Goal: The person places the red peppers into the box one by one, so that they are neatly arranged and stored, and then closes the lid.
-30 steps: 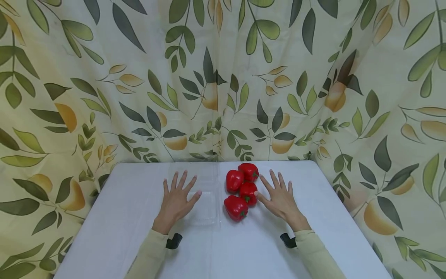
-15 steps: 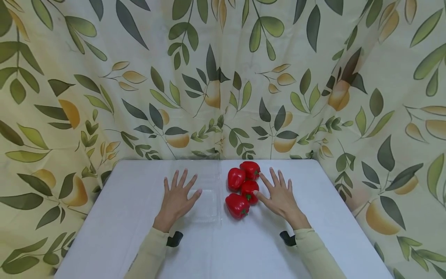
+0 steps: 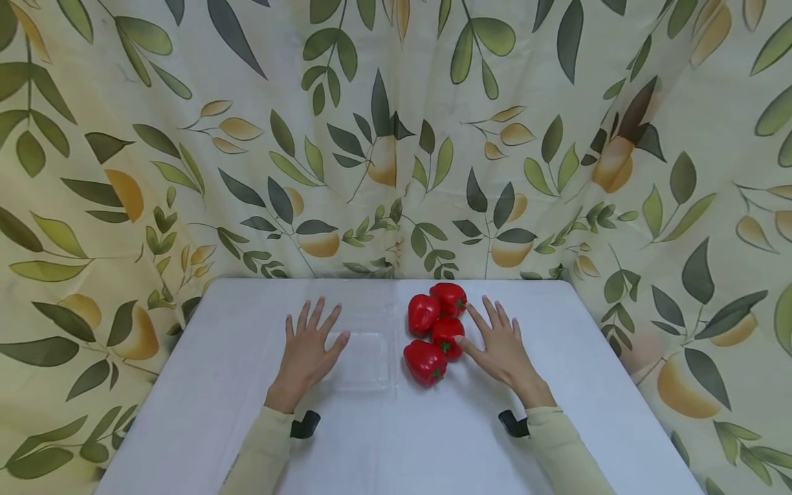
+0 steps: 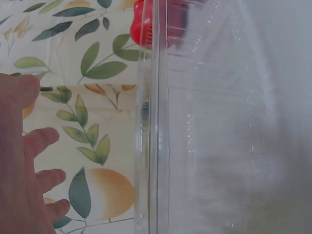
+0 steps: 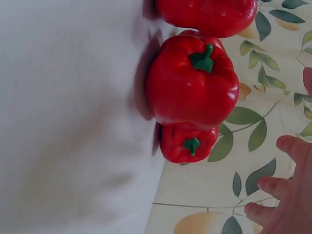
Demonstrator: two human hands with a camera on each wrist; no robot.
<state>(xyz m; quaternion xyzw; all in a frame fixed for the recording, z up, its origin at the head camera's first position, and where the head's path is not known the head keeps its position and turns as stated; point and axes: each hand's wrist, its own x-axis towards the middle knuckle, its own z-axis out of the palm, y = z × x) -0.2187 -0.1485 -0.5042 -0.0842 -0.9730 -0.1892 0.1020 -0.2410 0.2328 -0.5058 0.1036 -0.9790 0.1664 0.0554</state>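
Note:
Several red bell peppers with green stems sit in a cluster on the white table right of its middle: a front one (image 3: 425, 362), a middle one (image 3: 447, 331), a left one (image 3: 423, 314) and a back one (image 3: 449, 298). A clear plastic container (image 4: 158, 122) stands to their left, faint against the tabletop in the head view. My left hand (image 3: 306, 354), fingers spread and palm down, is at the container's left side and holds nothing. To the right of the peppers, my right hand (image 3: 500, 352) is spread too, its thumb overlapping the middle pepper's edge in the head view.
The white table (image 3: 204, 412) reaches back to a leaf-and-fruit patterned curtain (image 3: 260, 137), which also hangs at both sides. Dark wrist devices show at the left cuff (image 3: 306, 425) and the right cuff (image 3: 513, 423).
The head view has shifted slightly, so the table and peppers appear a little higher and further right. My left hand has drifted slightly left; both hands stay spread.

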